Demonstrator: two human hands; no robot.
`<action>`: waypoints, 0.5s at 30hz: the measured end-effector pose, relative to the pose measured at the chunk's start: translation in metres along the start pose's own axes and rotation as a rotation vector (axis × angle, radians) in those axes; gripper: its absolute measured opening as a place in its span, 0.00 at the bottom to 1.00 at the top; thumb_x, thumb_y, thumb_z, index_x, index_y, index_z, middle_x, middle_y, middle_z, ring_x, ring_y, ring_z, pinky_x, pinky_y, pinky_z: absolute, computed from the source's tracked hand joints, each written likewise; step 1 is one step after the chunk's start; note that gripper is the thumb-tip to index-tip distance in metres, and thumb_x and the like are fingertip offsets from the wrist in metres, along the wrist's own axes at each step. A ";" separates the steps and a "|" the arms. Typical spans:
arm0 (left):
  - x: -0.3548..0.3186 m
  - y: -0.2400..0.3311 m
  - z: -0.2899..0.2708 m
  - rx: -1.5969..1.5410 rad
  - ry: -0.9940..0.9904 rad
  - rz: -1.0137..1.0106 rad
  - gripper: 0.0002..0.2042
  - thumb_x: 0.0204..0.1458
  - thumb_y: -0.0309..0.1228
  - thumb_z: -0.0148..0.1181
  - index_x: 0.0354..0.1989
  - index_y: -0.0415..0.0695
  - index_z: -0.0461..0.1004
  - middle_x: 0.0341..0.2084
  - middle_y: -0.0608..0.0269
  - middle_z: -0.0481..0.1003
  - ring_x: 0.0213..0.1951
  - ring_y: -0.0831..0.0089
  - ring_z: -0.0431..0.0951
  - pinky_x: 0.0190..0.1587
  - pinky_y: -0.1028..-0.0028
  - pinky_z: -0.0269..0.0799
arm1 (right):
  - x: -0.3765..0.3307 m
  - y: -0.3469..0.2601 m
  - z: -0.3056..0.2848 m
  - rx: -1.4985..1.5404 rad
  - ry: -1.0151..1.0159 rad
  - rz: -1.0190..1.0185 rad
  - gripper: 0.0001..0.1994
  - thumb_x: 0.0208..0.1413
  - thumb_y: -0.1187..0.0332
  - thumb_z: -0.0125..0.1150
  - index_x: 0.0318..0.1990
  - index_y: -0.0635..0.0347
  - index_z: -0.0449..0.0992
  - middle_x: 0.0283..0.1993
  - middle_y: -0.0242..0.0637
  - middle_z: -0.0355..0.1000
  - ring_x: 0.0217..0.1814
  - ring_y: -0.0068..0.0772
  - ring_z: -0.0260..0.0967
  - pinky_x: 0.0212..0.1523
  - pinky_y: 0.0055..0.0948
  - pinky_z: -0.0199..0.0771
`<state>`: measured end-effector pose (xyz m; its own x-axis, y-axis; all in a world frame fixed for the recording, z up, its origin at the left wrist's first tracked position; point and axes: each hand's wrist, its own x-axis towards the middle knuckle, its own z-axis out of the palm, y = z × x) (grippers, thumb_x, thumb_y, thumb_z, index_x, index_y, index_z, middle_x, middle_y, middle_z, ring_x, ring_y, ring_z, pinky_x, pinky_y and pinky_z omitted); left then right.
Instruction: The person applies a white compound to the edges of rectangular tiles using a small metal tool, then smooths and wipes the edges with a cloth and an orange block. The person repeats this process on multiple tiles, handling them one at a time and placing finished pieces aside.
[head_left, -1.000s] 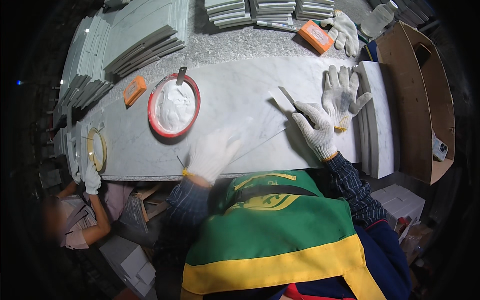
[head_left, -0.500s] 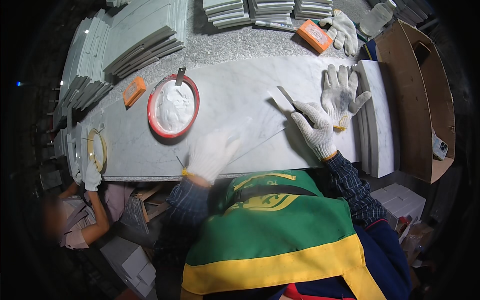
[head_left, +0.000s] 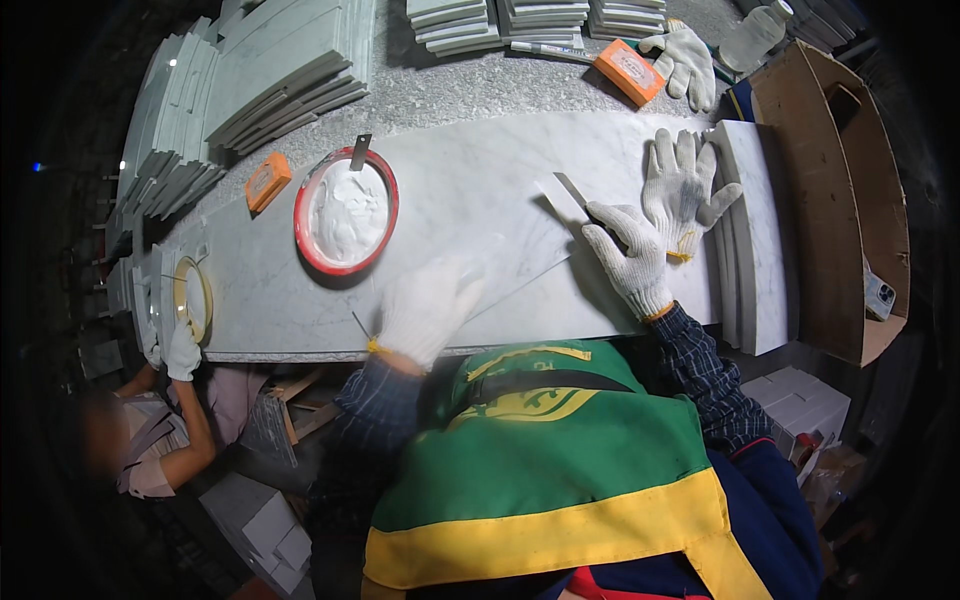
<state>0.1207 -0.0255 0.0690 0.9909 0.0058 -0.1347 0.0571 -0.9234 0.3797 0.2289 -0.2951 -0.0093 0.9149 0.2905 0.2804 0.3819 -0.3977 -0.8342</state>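
A long white marble slab [head_left: 470,190] lies across the bench in front of me. My left hand [head_left: 428,305], in a white knit glove, rests flat on its near edge, slightly blurred. My right hand [head_left: 630,255], also gloved, grips a putty knife [head_left: 568,195] whose blade lies on the slab. A red-rimmed bowl of white paste [head_left: 346,212] stands on the slab to the left, with a small scraper [head_left: 359,152] leaning on its far rim. A spare pair of white gloves [head_left: 682,185] lies on the slab just beyond my right hand.
Stacked marble tiles [head_left: 260,80] fill the back left and back [head_left: 500,18]. Orange blocks [head_left: 267,180] [head_left: 630,70], a glove [head_left: 685,55], a cardboard box [head_left: 835,200] at right. Another person's gloved hand [head_left: 182,350] holds a round yellow-rimmed disc [head_left: 192,298] at the slab's left end.
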 end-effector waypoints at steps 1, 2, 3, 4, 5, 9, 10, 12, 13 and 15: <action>0.000 0.000 0.000 0.007 -0.002 -0.002 0.18 0.57 0.47 0.64 0.40 0.43 0.78 0.32 0.47 0.80 0.33 0.47 0.82 0.36 0.54 0.77 | 0.000 0.000 0.000 0.000 0.000 -0.001 0.13 0.58 0.70 0.72 0.48 0.65 0.85 0.40 0.49 0.81 0.40 0.46 0.81 0.41 0.35 0.80; 0.000 0.001 0.000 -0.002 0.003 0.002 0.18 0.57 0.47 0.65 0.40 0.43 0.78 0.32 0.47 0.80 0.33 0.46 0.82 0.36 0.54 0.77 | 0.000 0.000 0.000 0.001 0.000 -0.002 0.13 0.58 0.70 0.72 0.48 0.65 0.85 0.40 0.49 0.81 0.40 0.46 0.81 0.41 0.35 0.80; 0.000 0.001 -0.001 -0.011 0.008 0.005 0.18 0.56 0.47 0.65 0.40 0.43 0.78 0.32 0.47 0.80 0.33 0.46 0.82 0.36 0.54 0.77 | 0.000 0.000 0.000 0.002 0.000 -0.002 0.13 0.58 0.70 0.72 0.49 0.65 0.85 0.40 0.49 0.81 0.40 0.46 0.81 0.41 0.35 0.80; 0.000 0.001 -0.001 -0.020 0.013 0.010 0.18 0.56 0.47 0.65 0.40 0.43 0.79 0.32 0.47 0.80 0.33 0.46 0.82 0.36 0.54 0.77 | 0.000 0.001 0.000 0.000 0.005 -0.012 0.13 0.58 0.70 0.72 0.49 0.65 0.85 0.40 0.49 0.81 0.39 0.46 0.81 0.41 0.35 0.80; 0.000 0.002 -0.002 -0.037 0.014 0.007 0.18 0.56 0.47 0.65 0.40 0.43 0.79 0.32 0.47 0.80 0.33 0.46 0.82 0.37 0.53 0.77 | 0.000 0.002 0.001 -0.002 0.011 -0.022 0.13 0.58 0.70 0.72 0.49 0.65 0.85 0.40 0.49 0.81 0.39 0.46 0.81 0.41 0.35 0.80; 0.000 0.003 -0.003 -0.052 0.000 -0.021 0.18 0.56 0.47 0.65 0.41 0.43 0.79 0.33 0.47 0.81 0.33 0.46 0.82 0.37 0.53 0.77 | 0.000 0.004 0.002 0.002 0.026 -0.040 0.13 0.58 0.70 0.72 0.49 0.64 0.85 0.40 0.49 0.81 0.39 0.46 0.81 0.41 0.36 0.80; 0.001 0.003 -0.003 -0.042 -0.008 -0.031 0.18 0.56 0.47 0.65 0.41 0.43 0.79 0.33 0.46 0.81 0.34 0.46 0.82 0.37 0.53 0.77 | 0.000 0.004 0.002 0.002 0.024 -0.037 0.13 0.58 0.70 0.72 0.49 0.64 0.85 0.40 0.49 0.81 0.40 0.46 0.81 0.41 0.36 0.80; 0.001 0.003 -0.003 -0.030 -0.024 -0.045 0.18 0.55 0.47 0.65 0.41 0.43 0.79 0.33 0.47 0.81 0.34 0.46 0.82 0.38 0.53 0.77 | 0.000 0.004 0.002 0.001 0.021 -0.032 0.13 0.57 0.70 0.72 0.49 0.64 0.85 0.40 0.49 0.81 0.40 0.46 0.81 0.41 0.36 0.80; 0.001 0.003 -0.003 -0.023 -0.033 -0.048 0.18 0.55 0.47 0.65 0.41 0.43 0.80 0.33 0.47 0.81 0.34 0.46 0.82 0.38 0.53 0.77 | 0.000 0.004 0.002 -0.001 0.019 -0.033 0.13 0.57 0.70 0.72 0.49 0.64 0.85 0.40 0.49 0.81 0.40 0.47 0.81 0.42 0.36 0.80; 0.001 0.003 -0.003 -0.016 -0.035 -0.048 0.18 0.56 0.47 0.65 0.41 0.43 0.80 0.33 0.47 0.81 0.34 0.46 0.82 0.38 0.53 0.77 | 0.000 0.004 0.002 -0.005 0.018 -0.034 0.13 0.57 0.70 0.72 0.49 0.64 0.85 0.40 0.49 0.81 0.40 0.47 0.81 0.42 0.36 0.80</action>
<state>0.1217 -0.0273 0.0728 0.9820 0.0362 -0.1854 0.1068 -0.9161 0.3866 0.2300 -0.2948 -0.0133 0.9036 0.2884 0.3167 0.4132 -0.3921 -0.8219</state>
